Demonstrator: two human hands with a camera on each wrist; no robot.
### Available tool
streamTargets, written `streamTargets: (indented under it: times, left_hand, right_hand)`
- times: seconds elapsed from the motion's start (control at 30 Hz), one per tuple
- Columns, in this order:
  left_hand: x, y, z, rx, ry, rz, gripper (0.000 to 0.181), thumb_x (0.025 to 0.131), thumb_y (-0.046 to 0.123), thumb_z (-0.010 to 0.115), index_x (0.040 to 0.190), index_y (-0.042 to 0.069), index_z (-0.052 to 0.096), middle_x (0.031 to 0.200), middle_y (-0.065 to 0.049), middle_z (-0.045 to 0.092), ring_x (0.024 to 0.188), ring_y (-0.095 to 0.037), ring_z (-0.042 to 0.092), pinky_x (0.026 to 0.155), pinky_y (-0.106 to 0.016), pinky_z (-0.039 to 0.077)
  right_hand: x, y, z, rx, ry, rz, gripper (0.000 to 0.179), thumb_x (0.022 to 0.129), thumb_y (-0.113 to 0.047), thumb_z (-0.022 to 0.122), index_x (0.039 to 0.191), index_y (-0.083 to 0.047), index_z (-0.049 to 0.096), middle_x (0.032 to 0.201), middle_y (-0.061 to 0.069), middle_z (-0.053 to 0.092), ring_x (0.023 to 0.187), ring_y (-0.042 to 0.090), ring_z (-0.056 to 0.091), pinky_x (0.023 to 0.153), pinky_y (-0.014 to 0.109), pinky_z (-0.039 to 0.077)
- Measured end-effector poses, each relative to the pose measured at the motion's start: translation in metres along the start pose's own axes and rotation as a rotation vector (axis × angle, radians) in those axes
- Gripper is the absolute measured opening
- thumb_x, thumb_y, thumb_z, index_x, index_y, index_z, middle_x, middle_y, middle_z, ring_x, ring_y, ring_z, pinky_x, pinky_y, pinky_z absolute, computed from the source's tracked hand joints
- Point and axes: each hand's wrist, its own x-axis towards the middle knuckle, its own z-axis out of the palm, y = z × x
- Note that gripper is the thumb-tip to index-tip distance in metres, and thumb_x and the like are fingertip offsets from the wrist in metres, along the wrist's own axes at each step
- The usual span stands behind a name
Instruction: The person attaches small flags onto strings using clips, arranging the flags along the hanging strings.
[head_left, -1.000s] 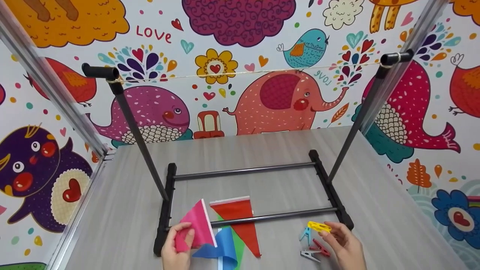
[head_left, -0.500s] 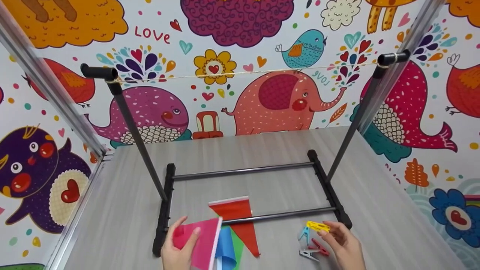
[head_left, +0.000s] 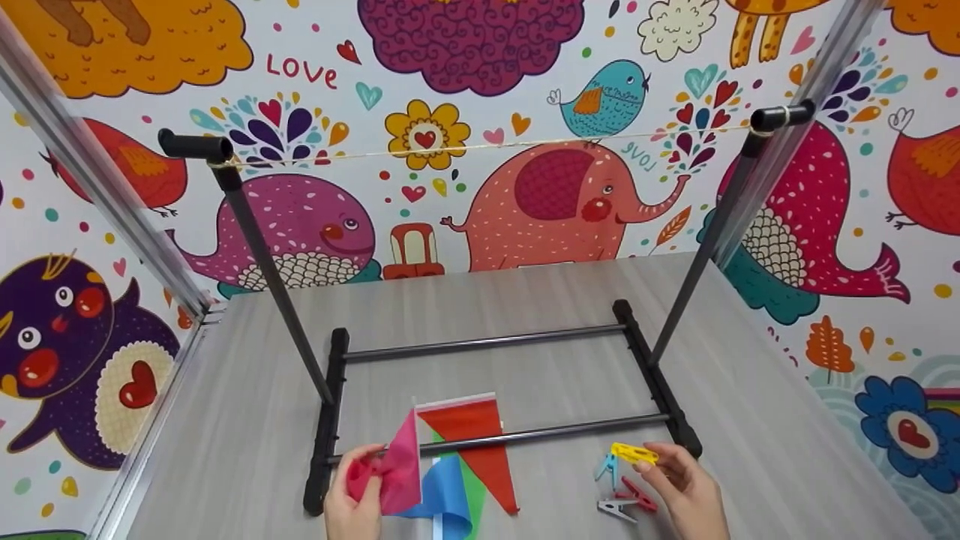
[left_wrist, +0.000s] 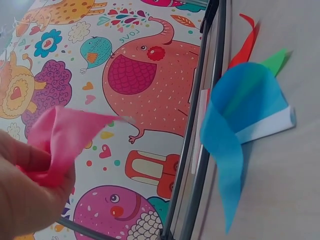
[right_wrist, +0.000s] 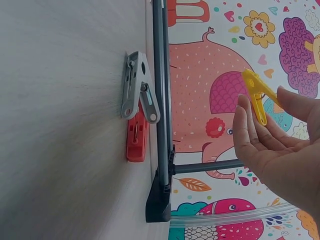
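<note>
My left hand (head_left: 355,499) grips a pink pennant flag (head_left: 402,469), its cloth bunched between thumb and fingers; the left wrist view shows the flag (left_wrist: 75,132) folded over. Between thumb and fingertips, my right hand (head_left: 688,491) pinches a yellow clothespin (right_wrist: 257,95). Below the pink flag lie a curled blue flag (head_left: 448,495), a green flag (head_left: 474,487) mostly covered, and a red flag (head_left: 480,442) with a white top edge. Beside my right hand lie a light blue clothespin (head_left: 607,466), a red clothespin (head_left: 637,495) and a grey clothespin (head_left: 616,511).
A black stand frame (head_left: 324,442) sits on the wood-grain table (head_left: 555,382); its front bar (head_left: 585,429) crosses over the red flag. Two uprights (head_left: 274,277) hold a thin string (head_left: 487,145) stretched between their tops. Printed wall panels (head_left: 420,60) enclose the back and sides.
The pink flag swung down and right in my left hand, then turned back up, now more bunched. My right hand keeps the yellow clothespin in nearly the same place.
</note>
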Motion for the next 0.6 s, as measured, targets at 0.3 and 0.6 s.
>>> streamTargets:
  times: [0.3,0.6]
  left_hand:
    - [-0.0006,-0.0038,-0.0028,-0.018,-0.010,0.028,0.036,0.074,-0.018,0.056,0.108,-0.007,0.056,0.095,-0.009,0.057,0.082,-0.006,0.048,0.067,-0.019,0.044]
    - [-0.0054,0.0035,0.0007,0.021,0.002,-0.097,0.030,0.085,0.013,0.072,0.107,-0.005,0.063,0.089,-0.014,0.066,0.075,-0.018,0.057,0.061,-0.022,0.051]
  right_hand:
    - [0.0000,0.0008,0.0007,0.023,0.007,0.007,0.047,0.087,-0.026,0.071,0.123,0.001,0.058,0.100,0.008,0.066,0.084,0.011,0.062,0.075,0.021,0.051]
    - [0.0006,0.0028,0.0016,0.018,-0.003,0.003,0.044,0.088,-0.020,0.071,0.123,0.002,0.057,0.103,0.009,0.066,0.085,0.013,0.061,0.075,0.022,0.051]
